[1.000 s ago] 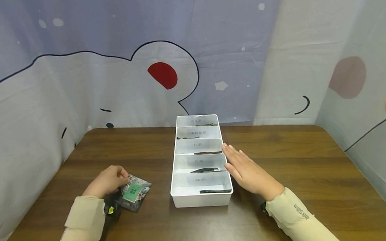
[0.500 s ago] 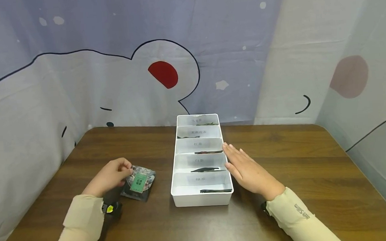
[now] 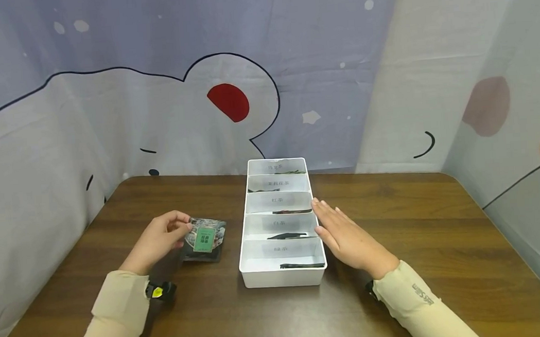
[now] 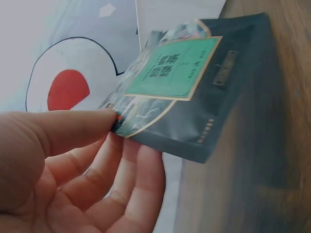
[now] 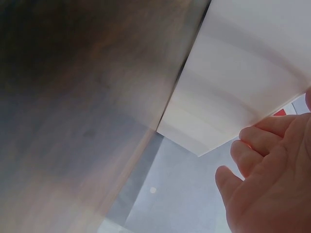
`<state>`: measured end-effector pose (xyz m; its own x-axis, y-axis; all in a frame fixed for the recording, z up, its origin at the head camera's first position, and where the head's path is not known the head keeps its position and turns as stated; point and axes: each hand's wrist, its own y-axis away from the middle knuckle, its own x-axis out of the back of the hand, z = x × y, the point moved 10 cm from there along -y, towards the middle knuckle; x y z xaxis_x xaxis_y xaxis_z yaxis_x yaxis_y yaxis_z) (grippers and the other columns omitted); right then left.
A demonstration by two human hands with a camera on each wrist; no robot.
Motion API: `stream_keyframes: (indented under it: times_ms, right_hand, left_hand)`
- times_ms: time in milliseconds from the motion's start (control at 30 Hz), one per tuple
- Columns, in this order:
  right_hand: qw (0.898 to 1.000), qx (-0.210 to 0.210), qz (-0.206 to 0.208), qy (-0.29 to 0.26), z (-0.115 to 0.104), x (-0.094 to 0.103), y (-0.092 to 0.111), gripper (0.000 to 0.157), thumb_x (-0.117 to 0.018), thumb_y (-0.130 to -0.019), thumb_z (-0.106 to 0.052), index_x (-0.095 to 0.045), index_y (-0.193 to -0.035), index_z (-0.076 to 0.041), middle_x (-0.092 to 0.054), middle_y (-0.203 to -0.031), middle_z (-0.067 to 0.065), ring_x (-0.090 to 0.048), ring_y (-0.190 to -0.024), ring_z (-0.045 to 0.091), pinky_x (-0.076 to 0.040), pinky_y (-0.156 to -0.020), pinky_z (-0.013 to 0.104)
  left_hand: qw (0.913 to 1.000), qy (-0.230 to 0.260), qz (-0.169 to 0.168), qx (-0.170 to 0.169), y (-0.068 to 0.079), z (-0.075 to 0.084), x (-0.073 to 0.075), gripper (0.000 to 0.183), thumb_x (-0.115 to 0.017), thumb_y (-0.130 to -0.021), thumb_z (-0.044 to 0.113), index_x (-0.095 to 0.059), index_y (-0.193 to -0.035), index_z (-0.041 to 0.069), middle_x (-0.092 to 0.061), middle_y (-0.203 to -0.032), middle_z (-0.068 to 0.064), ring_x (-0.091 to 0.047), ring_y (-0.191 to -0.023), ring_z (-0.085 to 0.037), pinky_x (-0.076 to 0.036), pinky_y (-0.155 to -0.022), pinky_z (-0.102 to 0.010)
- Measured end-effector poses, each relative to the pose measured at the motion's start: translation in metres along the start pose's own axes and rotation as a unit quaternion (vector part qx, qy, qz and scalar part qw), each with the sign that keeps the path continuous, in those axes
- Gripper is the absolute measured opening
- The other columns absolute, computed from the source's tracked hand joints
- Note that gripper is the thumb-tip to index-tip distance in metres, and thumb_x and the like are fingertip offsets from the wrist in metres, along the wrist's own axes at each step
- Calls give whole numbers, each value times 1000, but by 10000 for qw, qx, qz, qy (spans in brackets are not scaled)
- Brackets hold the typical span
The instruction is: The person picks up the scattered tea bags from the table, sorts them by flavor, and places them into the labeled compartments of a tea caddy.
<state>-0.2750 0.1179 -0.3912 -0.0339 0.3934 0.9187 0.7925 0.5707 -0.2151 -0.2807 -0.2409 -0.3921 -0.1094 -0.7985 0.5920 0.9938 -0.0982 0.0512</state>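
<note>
My left hand [image 3: 158, 241] pinches a dark tea sachet [image 3: 204, 239] by its upper left corner, left of the white box. Up close in the left wrist view, the sachet [image 4: 189, 114] has a green label with dark characters, and thumb and fingertips grip its edge. My right hand [image 3: 348, 236] lies with straight fingers against the right wall of the white divided box [image 3: 281, 279]. In the right wrist view those fingers [image 5: 257, 141] are by the box's side wall [image 5: 233, 82]. Each compartment bears printed characters and holds thin dark or green packets, mostly hidden by the dividers.
The box stands on a brown wooden table [image 3: 408, 222], its long side running away from me. Behind the table hangs a patterned cloth [image 3: 319, 57], which also covers the sides. A black strap with a yellow mark [image 3: 159, 291] is on my left wrist.
My left hand has carried the sachet forward and to the right, closer to the box, and the sachet has turned more upright to the view. My right hand stays at the box's side.
</note>
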Motion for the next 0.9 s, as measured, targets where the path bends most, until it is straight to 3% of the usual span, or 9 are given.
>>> stream_keyframes:
  times_ms: [267, 533, 733, 900]
  right_hand:
    - [10000, -10, -19, -38, -1, 0, -1, 60, -37, -111, -31, -22, -159, 1, -22, -166, 13, -20, -153, 33, -19, -124, 51]
    - [9999, 70, 78, -55, -3, 2, -1, 58, -37, -111, -29, -24, -158, 3, -24, -165, 16, -24, -151, 37, -21, -122, 54]
    - [9997, 142, 197, -73, -4, 3, 0, 57, -38, -111, -27, -25, -158, 4, -26, -164, 18, -25, -151, 38, -23, -121, 57]
    - [9999, 57, 72, -109, -1, 1, -1, 58, -37, -111, -29, -22, -159, 2, -23, -166, 15, -20, -153, 33, -21, -122, 55]
  left_hand:
    - [9975, 285, 563, -321, 3, 15, 8, 27, -59, -104, 15, -58, -124, -4, -66, -106, -17, -63, -91, -21, -62, -80, -41]
    - [9909, 726, 1049, -430, 13, 37, 19, 29, -59, -104, 16, -58, -123, -5, -66, -105, -15, -65, -88, -8, -61, -82, -34]
    - [9830, 1438, 999, -561, 18, 56, 15, 29, -62, -102, 14, -57, -123, -6, -69, -99, -1, -65, -86, -5, -59, -80, -26]
    - [9797, 1633, 966, -646, 18, 72, 3, 27, -63, -102, 12, -59, -121, -7, -70, -100, -6, -65, -83, -6, -59, -79, -26]
